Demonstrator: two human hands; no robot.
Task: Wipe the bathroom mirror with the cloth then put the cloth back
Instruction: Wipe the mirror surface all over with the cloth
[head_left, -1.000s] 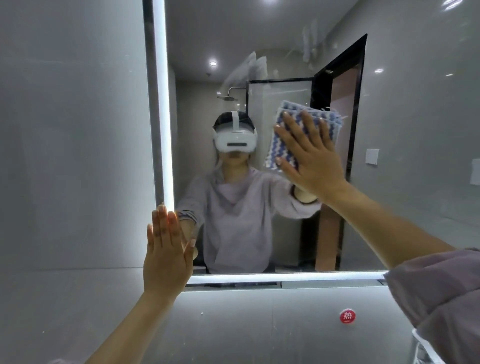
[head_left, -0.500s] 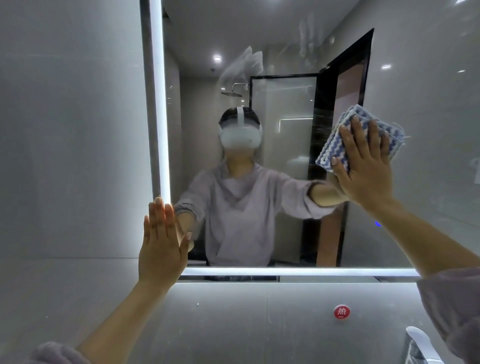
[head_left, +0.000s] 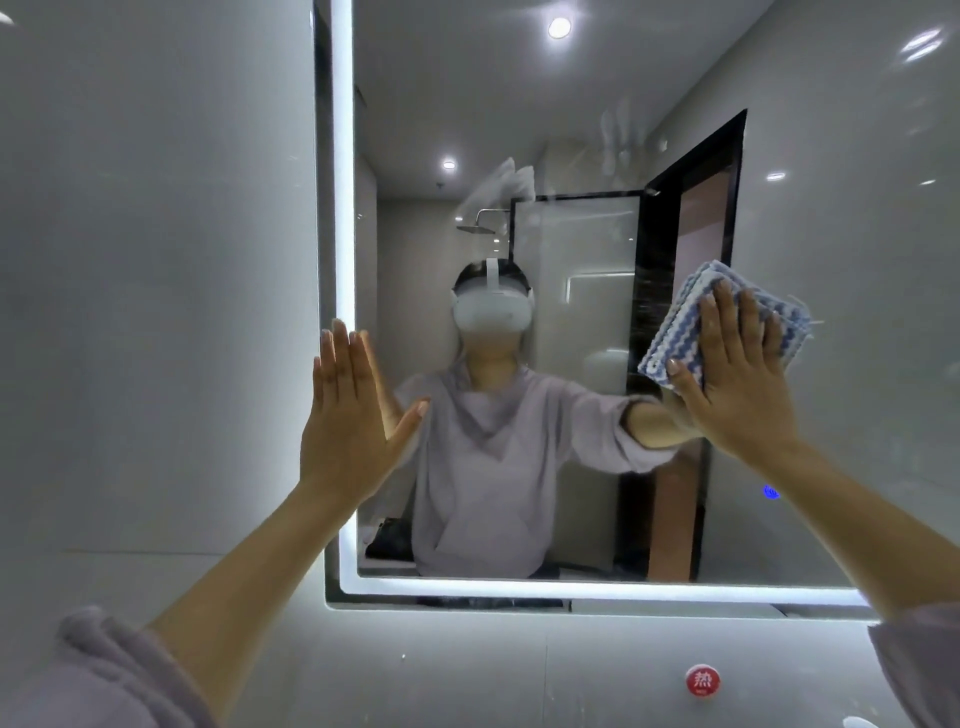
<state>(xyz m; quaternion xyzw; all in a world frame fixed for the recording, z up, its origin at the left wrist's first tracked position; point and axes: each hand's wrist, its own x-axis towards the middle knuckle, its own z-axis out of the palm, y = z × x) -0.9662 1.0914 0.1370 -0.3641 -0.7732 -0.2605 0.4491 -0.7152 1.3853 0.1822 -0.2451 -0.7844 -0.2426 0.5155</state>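
One cloth: a folded rectangular rag (head_left: 670, 338) with wavy blue-and-white stripes and a fluffy weave, its stacked layers showing along the upper edge.
Where it lies: flat on the glass of the rectangular wall mirror (head_left: 467, 104), in the right part at about mid-height, mostly covered by the right hand.
One mirror: edged on the left and bottom by a glowing white light strip (head_left: 343, 182); pale hand-shaped smears (head_left: 506, 182) mark the upper glass.
Two hands: both bare and raised to the mirror; a lilac sleeve (head_left: 104, 675) is bunched near the left elbow.
Right hand (head_left: 737, 384): palm on the cloth, fingers straight and slightly fanned, thumb reaching left over the cloth's lower corner; it presses the cloth rather than pinching it.
Left hand (head_left: 348, 421): upright and flat at the mirror's left edge, over the light strip, four fingers together, thumb spread wide to the right; it holds nothing.
One sticker: a small round red sticker (head_left: 702, 680) with a white character, on the grey wall below the mirror.
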